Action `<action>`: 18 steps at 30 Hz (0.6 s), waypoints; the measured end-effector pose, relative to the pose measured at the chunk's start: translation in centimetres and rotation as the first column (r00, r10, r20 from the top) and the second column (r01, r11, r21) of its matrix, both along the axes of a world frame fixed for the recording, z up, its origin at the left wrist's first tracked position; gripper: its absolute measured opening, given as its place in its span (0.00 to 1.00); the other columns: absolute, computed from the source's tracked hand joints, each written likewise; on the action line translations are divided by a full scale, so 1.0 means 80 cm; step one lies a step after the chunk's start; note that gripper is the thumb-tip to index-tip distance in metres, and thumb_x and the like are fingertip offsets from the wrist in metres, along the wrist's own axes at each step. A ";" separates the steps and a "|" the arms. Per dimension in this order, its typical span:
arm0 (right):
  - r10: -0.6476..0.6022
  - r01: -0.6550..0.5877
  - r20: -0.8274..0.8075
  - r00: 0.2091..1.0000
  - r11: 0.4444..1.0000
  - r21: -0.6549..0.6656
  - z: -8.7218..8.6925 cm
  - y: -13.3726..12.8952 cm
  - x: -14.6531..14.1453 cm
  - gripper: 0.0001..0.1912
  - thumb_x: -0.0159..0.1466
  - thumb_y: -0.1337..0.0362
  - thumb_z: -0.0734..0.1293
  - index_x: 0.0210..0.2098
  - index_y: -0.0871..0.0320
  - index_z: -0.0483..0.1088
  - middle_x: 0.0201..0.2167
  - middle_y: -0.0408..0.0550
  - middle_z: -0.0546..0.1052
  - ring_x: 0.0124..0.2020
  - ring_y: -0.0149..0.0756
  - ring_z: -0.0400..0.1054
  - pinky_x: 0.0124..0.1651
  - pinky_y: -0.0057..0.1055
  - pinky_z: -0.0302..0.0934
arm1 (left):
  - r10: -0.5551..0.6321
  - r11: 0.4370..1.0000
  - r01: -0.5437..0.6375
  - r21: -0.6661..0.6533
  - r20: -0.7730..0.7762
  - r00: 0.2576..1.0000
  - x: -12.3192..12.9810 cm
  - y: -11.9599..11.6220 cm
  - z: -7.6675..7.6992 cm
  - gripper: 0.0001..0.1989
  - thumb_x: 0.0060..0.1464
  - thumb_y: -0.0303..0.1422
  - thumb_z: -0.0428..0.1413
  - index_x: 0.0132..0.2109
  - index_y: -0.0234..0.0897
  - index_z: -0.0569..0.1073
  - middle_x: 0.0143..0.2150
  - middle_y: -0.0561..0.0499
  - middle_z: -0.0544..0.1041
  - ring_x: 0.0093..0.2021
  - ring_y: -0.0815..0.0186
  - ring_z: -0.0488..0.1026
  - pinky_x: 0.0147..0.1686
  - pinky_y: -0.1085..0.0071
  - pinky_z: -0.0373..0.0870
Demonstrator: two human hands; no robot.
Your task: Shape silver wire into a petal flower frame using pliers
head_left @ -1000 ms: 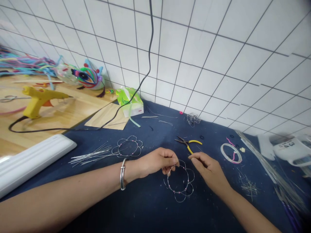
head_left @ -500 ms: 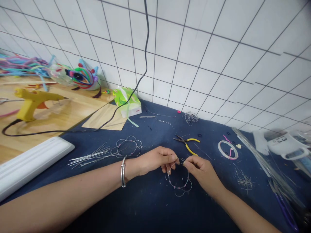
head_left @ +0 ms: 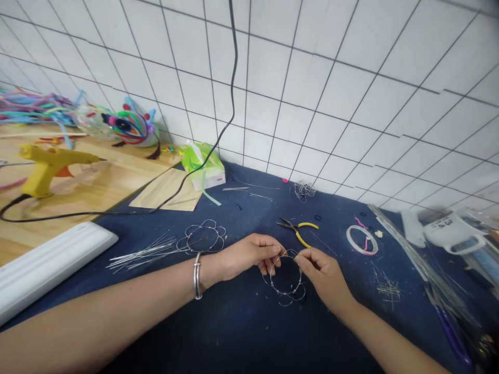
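Observation:
Between my two hands hangs a round wire flower frame (head_left: 286, 293), a ring strung with small pink beads and looped wire petals around it. My left hand (head_left: 262, 253) pinches its upper left edge between thumb and fingers. At the upper right edge, my right hand (head_left: 317, 265) grips the wire with thumb and forefinger. The fingertips partly cover the top of the ring. A second wire flower (head_left: 202, 238) of the same kind lies on the dark blue mat beyond my left wrist. Just past my hands rest pliers (head_left: 298, 228) with yellow handles.
Straight wires (head_left: 146, 252) lie left of my hands, beside a white bar-shaped object (head_left: 58, 267). A yellow glue gun (head_left: 50, 169) stands on the wooden board, its black cord crossing a tissue pack (head_left: 202, 166). Rightward are a tape roll (head_left: 362, 240), wire scraps (head_left: 389, 290) and purple-handled scissors (head_left: 448, 327).
The wire flower frame has turned slightly and risen a little in my fingers. Both hands keep their pinch in nearly the same place. The whole view has shifted slightly.

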State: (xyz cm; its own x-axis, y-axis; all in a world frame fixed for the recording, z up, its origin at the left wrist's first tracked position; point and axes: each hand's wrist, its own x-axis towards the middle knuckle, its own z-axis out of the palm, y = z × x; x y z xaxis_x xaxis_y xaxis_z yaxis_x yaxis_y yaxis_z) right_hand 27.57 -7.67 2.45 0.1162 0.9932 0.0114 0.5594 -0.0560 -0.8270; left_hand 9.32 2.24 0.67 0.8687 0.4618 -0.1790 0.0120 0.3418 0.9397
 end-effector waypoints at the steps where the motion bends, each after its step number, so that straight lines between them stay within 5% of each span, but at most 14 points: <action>1: -0.003 0.003 -0.003 1.000 1.000 0.002 0.000 0.000 0.000 0.11 0.61 0.57 0.60 0.28 0.57 0.67 0.24 0.41 0.66 0.26 0.30 0.59 0.31 0.25 0.55 | -0.001 1.000 0.001 0.000 0.002 1.000 0.000 0.000 0.001 0.15 0.53 0.40 0.51 0.41 0.32 0.70 0.32 0.48 0.72 0.27 0.70 0.70 0.27 0.73 0.64; 18: 0.005 -0.003 -0.056 0.998 0.999 0.033 -0.001 -0.002 0.002 0.09 0.60 0.59 0.60 0.28 0.57 0.67 0.24 0.41 0.67 0.27 0.29 0.59 0.31 0.25 0.55 | 0.024 1.000 -0.024 -0.009 -0.034 0.999 0.002 0.002 -0.001 0.15 0.52 0.40 0.53 0.39 0.32 0.72 0.31 0.48 0.73 0.28 0.68 0.71 0.27 0.72 0.65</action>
State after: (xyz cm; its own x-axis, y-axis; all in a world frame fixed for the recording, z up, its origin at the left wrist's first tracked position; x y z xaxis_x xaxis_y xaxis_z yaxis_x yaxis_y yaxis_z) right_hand 27.75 -7.83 2.37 0.1136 0.9928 0.0380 0.5124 -0.0257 -0.8584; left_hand 9.47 2.40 0.56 0.8510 0.4805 -0.2122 0.0353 0.3507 0.9358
